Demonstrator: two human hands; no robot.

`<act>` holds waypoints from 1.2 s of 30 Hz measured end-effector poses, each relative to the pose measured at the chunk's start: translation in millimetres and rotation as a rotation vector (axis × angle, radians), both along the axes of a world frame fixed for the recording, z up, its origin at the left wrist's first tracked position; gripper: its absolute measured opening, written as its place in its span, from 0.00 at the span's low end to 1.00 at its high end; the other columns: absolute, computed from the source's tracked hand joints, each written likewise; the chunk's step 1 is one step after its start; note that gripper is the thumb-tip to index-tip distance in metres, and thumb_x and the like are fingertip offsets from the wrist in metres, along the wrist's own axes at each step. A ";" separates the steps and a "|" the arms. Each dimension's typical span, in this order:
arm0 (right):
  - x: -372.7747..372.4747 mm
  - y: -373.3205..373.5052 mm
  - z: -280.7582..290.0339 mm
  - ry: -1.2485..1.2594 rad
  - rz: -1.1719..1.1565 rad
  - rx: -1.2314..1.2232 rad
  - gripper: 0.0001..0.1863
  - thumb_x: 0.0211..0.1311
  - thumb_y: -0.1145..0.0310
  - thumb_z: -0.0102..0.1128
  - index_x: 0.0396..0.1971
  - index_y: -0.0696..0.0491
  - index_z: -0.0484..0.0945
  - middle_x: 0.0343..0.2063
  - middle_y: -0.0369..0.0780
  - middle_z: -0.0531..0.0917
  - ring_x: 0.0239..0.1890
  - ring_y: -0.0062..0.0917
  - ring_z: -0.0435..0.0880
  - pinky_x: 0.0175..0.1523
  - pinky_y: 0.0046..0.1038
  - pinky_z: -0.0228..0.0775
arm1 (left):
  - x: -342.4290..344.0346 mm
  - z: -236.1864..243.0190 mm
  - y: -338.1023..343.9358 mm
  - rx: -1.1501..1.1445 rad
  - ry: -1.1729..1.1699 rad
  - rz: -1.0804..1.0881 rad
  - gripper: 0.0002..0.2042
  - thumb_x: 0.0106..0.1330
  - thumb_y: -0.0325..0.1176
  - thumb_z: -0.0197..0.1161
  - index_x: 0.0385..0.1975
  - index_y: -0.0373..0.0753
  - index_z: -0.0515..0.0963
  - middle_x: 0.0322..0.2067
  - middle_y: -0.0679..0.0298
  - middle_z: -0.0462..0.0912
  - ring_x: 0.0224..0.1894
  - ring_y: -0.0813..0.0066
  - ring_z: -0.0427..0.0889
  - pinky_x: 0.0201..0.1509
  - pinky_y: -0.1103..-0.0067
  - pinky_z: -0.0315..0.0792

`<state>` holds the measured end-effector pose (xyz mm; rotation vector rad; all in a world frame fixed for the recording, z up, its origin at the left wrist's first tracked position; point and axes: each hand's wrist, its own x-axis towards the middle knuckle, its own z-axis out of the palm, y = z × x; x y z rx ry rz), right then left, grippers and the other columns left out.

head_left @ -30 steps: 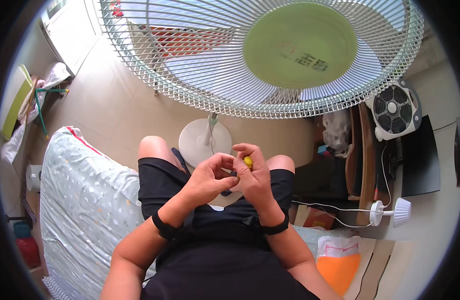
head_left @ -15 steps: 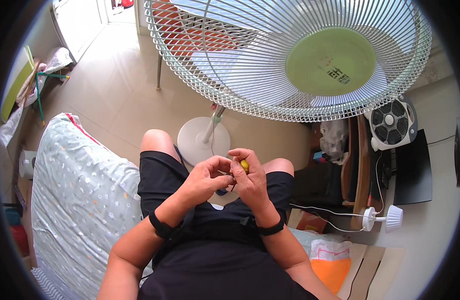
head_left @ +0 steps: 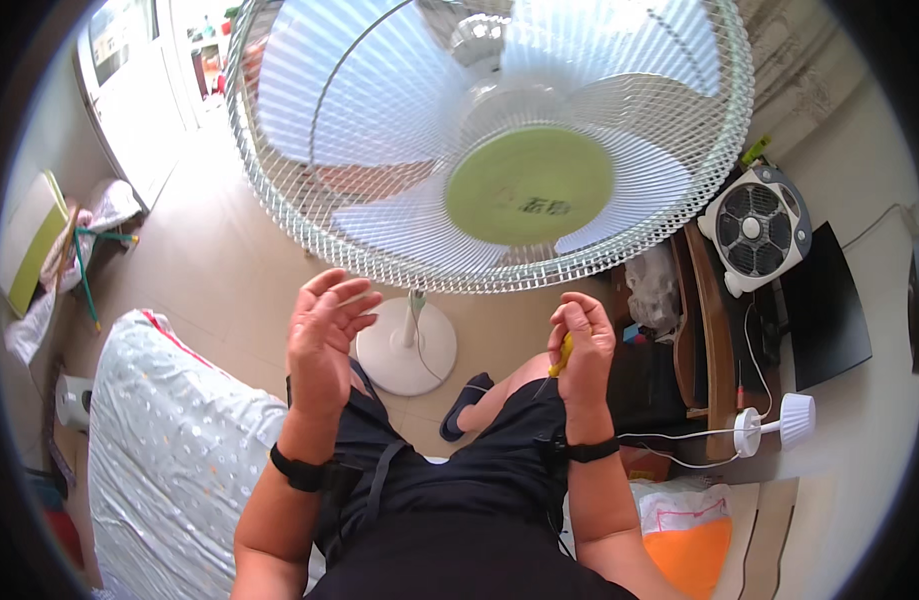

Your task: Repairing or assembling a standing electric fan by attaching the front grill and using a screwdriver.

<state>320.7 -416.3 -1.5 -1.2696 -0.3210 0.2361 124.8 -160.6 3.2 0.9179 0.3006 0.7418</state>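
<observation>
Head view: above the right thigh, the right hand (head_left: 584, 345) pinches a small yellow-handled tool (head_left: 562, 355), its thin shaft slanting down-left. The left hand's (head_left: 322, 345) fingers spread loosely. Fingers hide part of the handle; the shaft's tip is indistinct; the fan's (head_left: 529, 185) top is cut off.

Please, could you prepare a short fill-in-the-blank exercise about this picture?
1. The right hand holds a tool whose handle is ____ in colour.
2. On the large fan, the centre disc is ____ in colour.
3. The small box fan is on the picture's ____ side.

Missing words: yellow; green; right.
</observation>
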 end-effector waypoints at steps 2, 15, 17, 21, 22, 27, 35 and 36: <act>14.5 -3.9 17.6 -0.002 -0.012 0.083 0.09 0.78 0.67 0.60 0.50 0.56 0.80 0.33 0.37 0.85 0.20 0.12 0.78 0.19 0.15 0.64 | 2.8 9.9 5.2 0.003 -0.098 0.002 0.28 0.78 0.45 0.55 0.70 0.35 0.62 0.60 0.49 0.78 0.61 0.57 0.81 0.63 0.66 0.75; 53.4 -8.1 49.5 0.040 0.080 0.203 0.11 0.79 0.59 0.58 0.40 0.50 0.71 0.15 0.39 0.75 0.12 0.21 0.72 0.17 0.20 0.62 | 26.2 32.3 -5.2 0.041 -0.291 -0.022 0.38 0.76 0.66 0.52 0.72 0.41 0.58 0.66 0.53 0.69 0.67 0.56 0.70 0.70 0.58 0.67; 57.7 -9.9 50.1 0.043 0.092 0.199 0.14 0.79 0.56 0.58 0.44 0.52 0.73 0.16 0.39 0.76 0.13 0.20 0.71 0.18 0.20 0.63 | 30.5 37.4 5.0 0.057 -0.286 -0.005 0.43 0.75 0.69 0.51 0.75 0.39 0.54 0.71 0.52 0.63 0.71 0.52 0.65 0.73 0.55 0.61; 61.4 -7.7 56.3 -0.030 0.024 0.196 0.20 0.79 0.52 0.58 0.55 0.54 0.75 0.17 0.38 0.78 0.13 0.18 0.71 0.19 0.19 0.63 | 22.1 41.1 40.6 0.095 -0.235 0.160 0.44 0.77 0.69 0.45 0.78 0.37 0.53 0.77 0.55 0.55 0.78 0.53 0.54 0.81 0.55 0.45; 63.9 -7.9 56.7 -0.080 0.018 0.204 0.26 0.79 0.51 0.59 0.62 0.56 0.73 0.27 0.37 0.82 0.18 0.16 0.75 0.19 0.17 0.63 | 25.2 50.7 43.9 0.120 -0.238 0.245 0.41 0.79 0.66 0.44 0.78 0.37 0.53 0.77 0.56 0.54 0.79 0.55 0.53 0.82 0.56 0.44; 71.2 -10.8 62.3 -0.163 -0.001 0.154 0.33 0.78 0.46 0.59 0.69 0.57 0.73 0.50 0.35 0.85 0.29 0.13 0.82 0.21 0.14 0.63 | 34.2 108.0 54.6 0.231 -0.364 0.286 0.35 0.84 0.60 0.39 0.76 0.34 0.60 0.74 0.56 0.64 0.75 0.60 0.61 0.82 0.64 0.48; 64.8 -14.5 81.7 -0.182 -0.015 0.114 0.36 0.77 0.41 0.57 0.69 0.56 0.73 0.48 0.34 0.88 0.27 0.12 0.83 0.20 0.13 0.63 | 38.2 135.7 64.8 0.110 -0.297 0.209 0.30 0.85 0.53 0.44 0.75 0.36 0.63 0.72 0.56 0.68 0.71 0.58 0.67 0.77 0.62 0.59; 62.4 -14.1 83.6 -0.191 0.001 0.115 0.37 0.77 0.41 0.57 0.69 0.57 0.72 0.48 0.35 0.87 0.27 0.12 0.83 0.20 0.12 0.63 | 35.5 135.1 64.9 0.103 -0.327 0.144 0.30 0.85 0.52 0.44 0.75 0.36 0.64 0.72 0.56 0.68 0.71 0.58 0.68 0.76 0.62 0.60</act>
